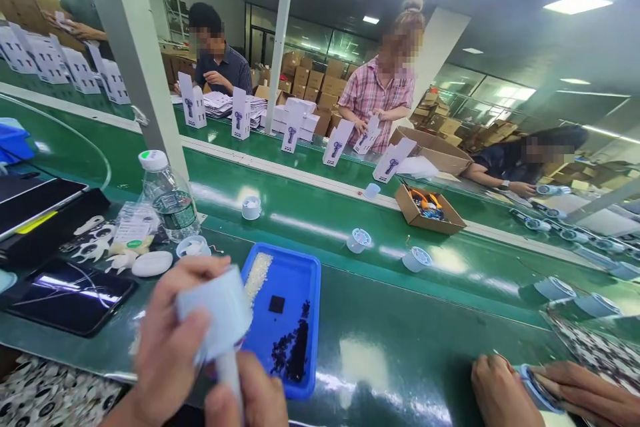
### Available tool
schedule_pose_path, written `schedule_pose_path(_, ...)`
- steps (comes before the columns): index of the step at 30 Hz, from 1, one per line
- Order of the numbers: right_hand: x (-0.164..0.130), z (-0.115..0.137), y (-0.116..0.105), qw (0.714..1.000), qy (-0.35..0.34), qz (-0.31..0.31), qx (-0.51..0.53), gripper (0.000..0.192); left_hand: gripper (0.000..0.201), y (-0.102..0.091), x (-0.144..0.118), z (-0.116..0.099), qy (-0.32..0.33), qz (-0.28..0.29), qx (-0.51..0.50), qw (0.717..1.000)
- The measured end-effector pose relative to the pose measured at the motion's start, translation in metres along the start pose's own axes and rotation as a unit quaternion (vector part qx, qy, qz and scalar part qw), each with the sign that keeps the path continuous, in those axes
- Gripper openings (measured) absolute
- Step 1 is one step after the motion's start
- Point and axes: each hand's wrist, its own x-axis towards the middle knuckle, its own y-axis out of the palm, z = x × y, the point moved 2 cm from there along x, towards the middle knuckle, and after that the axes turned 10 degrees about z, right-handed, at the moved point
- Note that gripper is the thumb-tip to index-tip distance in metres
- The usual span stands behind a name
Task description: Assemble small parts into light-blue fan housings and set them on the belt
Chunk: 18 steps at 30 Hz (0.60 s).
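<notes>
My left hand (167, 340) is closed around a light blue round plastic housing (217, 310), held up over the near edge of the bench. Just below it, my right hand (260, 390) grips a pale slim rod-shaped piece (229, 377). This piece meets the underside of the housing; whether the two are joined I cannot tell. Behind my hands lies a blue tray (316, 320) with small white pieces (260, 273), a black square (277, 304) and a heap of small dark parts (295, 347).
A co-worker's hands (505, 387) hold a light blue ring at lower right. Round housings (359, 240) stand along the green belt (310, 230). A phone (70, 293), plastic bottle (173, 203) and white parts (97, 240) lie left. Across stand printed boxes (293, 127), a cardboard box (430, 217) and people.
</notes>
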Motion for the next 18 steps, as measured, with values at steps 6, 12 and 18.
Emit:
schedule_pose_path(6, 0.021, 0.012, 0.148, 0.991, 0.088, 0.104, -0.010, 0.030, 0.033, 0.022, 0.096, 0.018, -0.026, 0.196, 0.160, 0.967)
schedule_pose_path(12, 0.032, -0.023, 0.133, 0.988, 0.147, 0.052, -0.008, 0.032, 0.044, 0.045, 0.190, 0.059, 0.031, 0.225, 0.565, 0.793)
schedule_pose_path(18, 0.031, -0.027, 0.136, 0.988, 0.143, 0.021, 0.058, 0.021, 0.032, 0.048, 0.223, 0.075, -0.007, 0.205, 0.606, 0.769)
